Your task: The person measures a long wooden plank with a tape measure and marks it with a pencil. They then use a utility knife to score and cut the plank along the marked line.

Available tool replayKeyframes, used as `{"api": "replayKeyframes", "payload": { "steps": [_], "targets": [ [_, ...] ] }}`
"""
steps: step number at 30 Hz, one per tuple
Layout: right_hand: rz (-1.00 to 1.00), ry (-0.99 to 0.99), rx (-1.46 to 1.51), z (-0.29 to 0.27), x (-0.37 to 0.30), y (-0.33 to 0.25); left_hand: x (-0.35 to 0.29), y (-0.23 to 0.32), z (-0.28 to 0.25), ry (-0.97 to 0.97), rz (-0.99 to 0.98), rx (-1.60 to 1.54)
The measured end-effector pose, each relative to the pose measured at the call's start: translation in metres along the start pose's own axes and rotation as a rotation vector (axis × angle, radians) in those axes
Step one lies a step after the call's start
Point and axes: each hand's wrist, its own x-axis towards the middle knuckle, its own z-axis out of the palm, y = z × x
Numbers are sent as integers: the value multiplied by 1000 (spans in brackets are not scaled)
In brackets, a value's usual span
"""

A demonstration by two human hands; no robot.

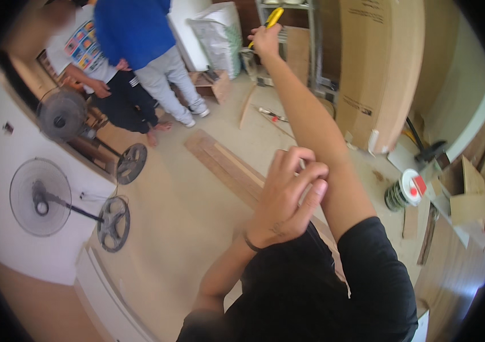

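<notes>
My right arm reaches far forward, and at its end my right hand [266,41] is closed around a slim yellow utility knife [275,17]. The knife's upper part sticks out above my fingers, and a bit of yellow shows below them. My left hand [288,196] lies across my right forearm [319,137] with its fingers curled and the tips against the skin. Some of those fingertips are hidden from sight. Below the arms, long wooden boards [219,162] lie on the floor, partly covered by my body.
Two people stand at the far left beside two floor fans [40,196]. A tall cardboard box [379,74] stands right of my arm, near a round can [405,191] and wood offcuts [473,202]. A white sack [219,40] leans at the back.
</notes>
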Motion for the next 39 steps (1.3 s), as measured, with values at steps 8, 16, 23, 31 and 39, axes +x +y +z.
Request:
{"api": "replayKeyframes", "payload": {
  "steps": [8, 16, 23, 31, 39],
  "targets": [
    [116, -135, 203, 9, -11, -106, 9, 11, -26, 171, 80, 220],
    [-12, -123, -20, 48, -13, -162, 3, 30, -37, 148, 108, 101],
    [13, -100, 115, 61, -14, -182, 10, 37, -41, 224, 103, 426],
    [-17, -197, -230, 91, -26, -198, 17, 22, -68, 288, 163, 407],
    [-346, -209, 109, 171, -19, -197, 9, 17, -96, 212, 133, 256]
  ]
}}
